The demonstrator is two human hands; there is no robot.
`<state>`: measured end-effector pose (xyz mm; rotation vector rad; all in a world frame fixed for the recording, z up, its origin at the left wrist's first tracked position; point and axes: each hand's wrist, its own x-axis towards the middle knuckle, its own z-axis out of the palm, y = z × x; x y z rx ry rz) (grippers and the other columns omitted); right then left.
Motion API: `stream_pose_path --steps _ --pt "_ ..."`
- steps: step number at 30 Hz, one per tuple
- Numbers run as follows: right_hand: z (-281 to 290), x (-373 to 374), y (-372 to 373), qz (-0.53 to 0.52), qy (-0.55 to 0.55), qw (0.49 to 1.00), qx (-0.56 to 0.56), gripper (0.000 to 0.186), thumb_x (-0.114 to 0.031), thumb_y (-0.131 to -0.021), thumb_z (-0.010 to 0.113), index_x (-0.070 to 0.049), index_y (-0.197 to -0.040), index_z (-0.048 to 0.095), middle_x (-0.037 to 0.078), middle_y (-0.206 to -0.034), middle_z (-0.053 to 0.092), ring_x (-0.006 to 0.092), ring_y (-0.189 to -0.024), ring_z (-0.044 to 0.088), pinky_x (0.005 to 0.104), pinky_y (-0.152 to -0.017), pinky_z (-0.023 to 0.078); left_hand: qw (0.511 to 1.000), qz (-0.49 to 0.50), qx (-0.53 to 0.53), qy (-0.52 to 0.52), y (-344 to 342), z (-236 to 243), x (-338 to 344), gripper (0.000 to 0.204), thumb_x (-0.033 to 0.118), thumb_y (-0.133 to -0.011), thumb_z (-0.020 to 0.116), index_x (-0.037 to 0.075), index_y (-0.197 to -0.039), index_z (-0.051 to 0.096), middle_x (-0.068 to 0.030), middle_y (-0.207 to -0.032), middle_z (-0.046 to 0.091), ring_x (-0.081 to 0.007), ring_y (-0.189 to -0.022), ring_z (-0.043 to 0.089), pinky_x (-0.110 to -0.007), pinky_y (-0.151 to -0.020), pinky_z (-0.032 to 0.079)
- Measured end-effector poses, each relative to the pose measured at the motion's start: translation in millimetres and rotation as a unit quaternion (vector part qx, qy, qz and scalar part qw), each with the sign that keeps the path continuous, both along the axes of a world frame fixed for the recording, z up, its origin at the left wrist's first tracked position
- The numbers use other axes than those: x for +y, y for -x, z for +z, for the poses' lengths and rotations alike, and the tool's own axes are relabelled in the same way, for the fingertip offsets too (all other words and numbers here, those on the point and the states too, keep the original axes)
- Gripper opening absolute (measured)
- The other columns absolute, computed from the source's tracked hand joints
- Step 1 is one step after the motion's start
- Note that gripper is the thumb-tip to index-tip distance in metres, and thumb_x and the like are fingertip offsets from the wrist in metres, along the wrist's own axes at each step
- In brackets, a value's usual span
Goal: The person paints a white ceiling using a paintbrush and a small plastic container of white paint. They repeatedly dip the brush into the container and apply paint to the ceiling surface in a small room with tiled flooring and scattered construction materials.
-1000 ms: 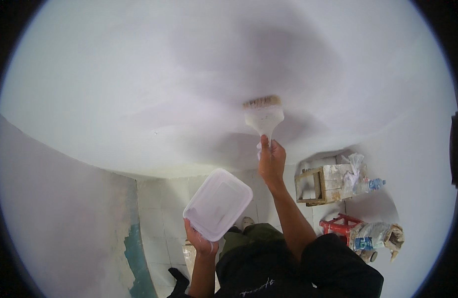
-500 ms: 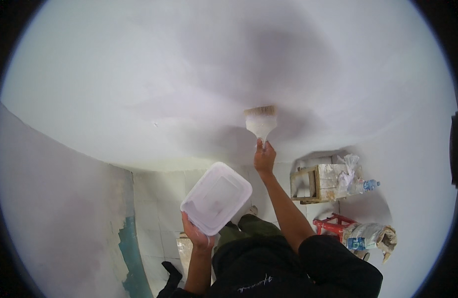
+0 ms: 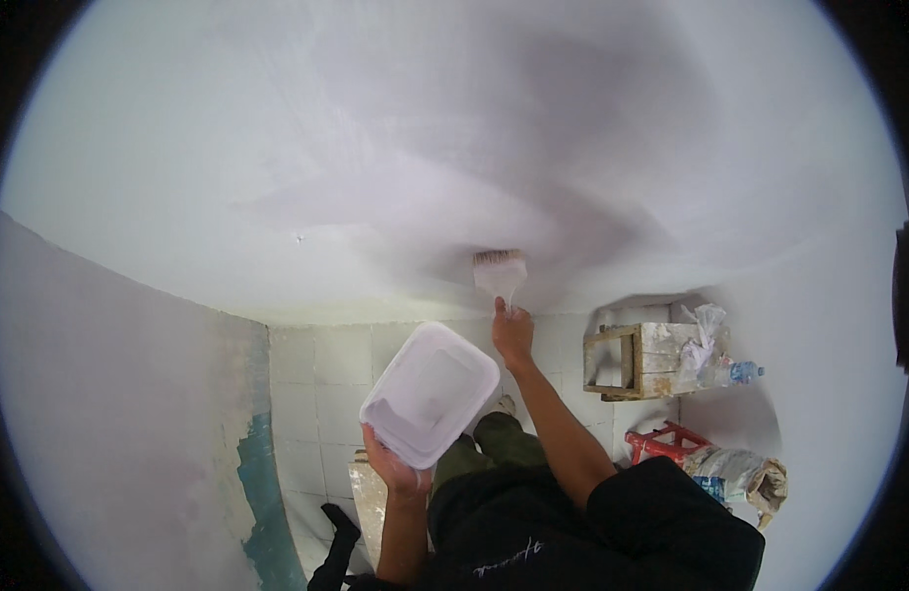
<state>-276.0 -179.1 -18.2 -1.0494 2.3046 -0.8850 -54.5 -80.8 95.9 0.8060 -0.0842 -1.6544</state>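
Head view shows me a broad, pale, smooth wall beyond both hands, which are well apart. Below it, the left hand grips the near edge of a white rectangular plastic tub. Farther right, the right hand is wrapped around a wide white flat brush with tan bristles, seemingly against the wall. I judge a coating stroke is underway; next calls for even pressure, tub level.

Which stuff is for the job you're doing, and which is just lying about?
In use:
- wide brush, in the right hand
- white tub, in the left hand
- pale wall, by the bristles

Seemingly just lying about:
- wooden box
- plastic bag
- bottle
- red stool
- open sack
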Motion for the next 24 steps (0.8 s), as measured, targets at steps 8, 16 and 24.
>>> stream_pose_path --steps 8,16,24 --pt "109 12 7 0.059 0.139 0.988 0.006 0.04 -0.033 -0.093 0.057 0.004 -0.076 0.056 0.02 -0.062 0.054 0.0304 -0.059 0.053 0.0406 -0.057 0.042 0.999 -0.004 -0.04 0.029 -5 -3 -2 0.055 0.044 -0.101 0.024 0.007 -0.139 0.035 -0.0158 -0.136 0.045 -0.0358 -0.123 0.048 -0.051 -0.101 0.042" --pt "67 -1 38 0.132 0.113 0.983 0.064 0.036 -0.031 -0.09 0.062 0.004 -0.083 0.061 0.024 -0.067 0.059 0.0406 -0.061 0.058 0.0434 -0.058 0.045 0.996 0.018 -0.071 0.054 -11 9 -4 0.053 0.042 -0.102 0.025 0.006 -0.138 0.036 -0.0137 -0.136 0.046 -0.0335 -0.126 0.045 -0.049 -0.104 0.04" --pt "57 40 107 -0.054 0.105 0.982 0.146 0.029 -0.025 -0.09 0.059 0.004 -0.087 0.062 0.026 -0.077 0.064 0.0444 -0.07 0.061 0.0479 -0.064 0.047 0.986 0.069 -0.125 0.086 -10 20 9 0.052 0.044 -0.101 0.031 0.006 -0.135 0.041 -0.0108 -0.135 0.047 -0.029 -0.125 0.046 -0.044 -0.107 0.035"
